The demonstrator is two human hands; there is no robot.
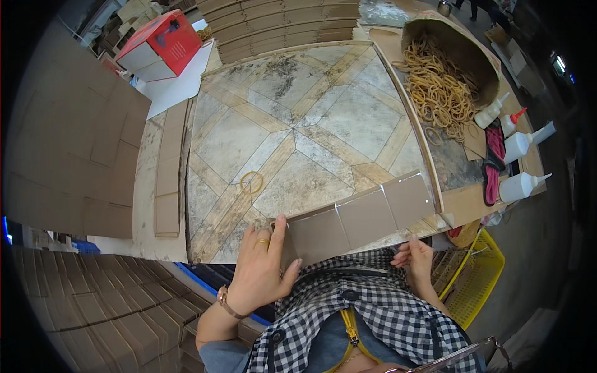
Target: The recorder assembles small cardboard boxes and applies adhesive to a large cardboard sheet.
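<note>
Two hands — left hand (pixel 261 267), right hand (pixel 415 256) — grasp one creased cardboard strip (pixel 360 217); three white glue bottles (pixel 521 147) nearby.

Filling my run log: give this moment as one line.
left hand: grips cardboard strip end | right hand: at strip's near edge | rubber band: loose on table
</note>
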